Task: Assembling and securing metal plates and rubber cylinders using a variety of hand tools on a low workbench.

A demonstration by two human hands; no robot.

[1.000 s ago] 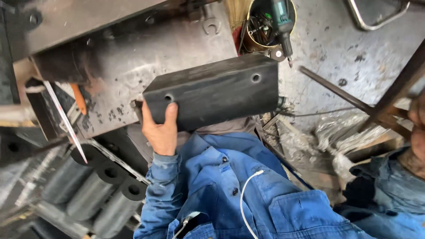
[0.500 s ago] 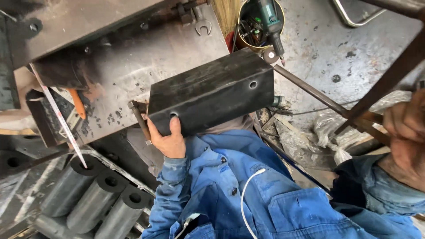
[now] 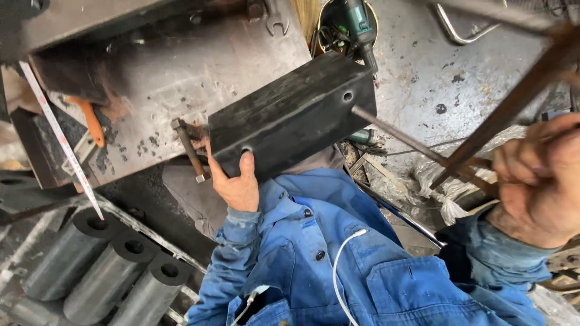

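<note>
My left hand (image 3: 237,184) grips the near end of a long black rectangular block (image 3: 290,115) with round holes in its side, and holds it tilted above a rusty steel plate (image 3: 181,72). A bolt (image 3: 188,150) lies on the plate just left of that hand. My right hand (image 3: 538,181) is closed around a rusty metal bar (image 3: 513,90) that slants up to the right. A thinner rod (image 3: 411,142) runs from the block's far end toward that hand. My blue jacket (image 3: 338,271) fills the bottom of the view.
A tape measure (image 3: 57,130) hangs down the left side. Three dark cylinders (image 3: 115,271) lie at the lower left. An angle grinder (image 3: 356,24) and a wrench (image 3: 275,21) lie at the top, with an orange-handled tool (image 3: 90,121) on the plate.
The black block has risen and tilted further, moving right with my left hand on it. My right hand has come further into view, closed on the rusty bar.
</note>
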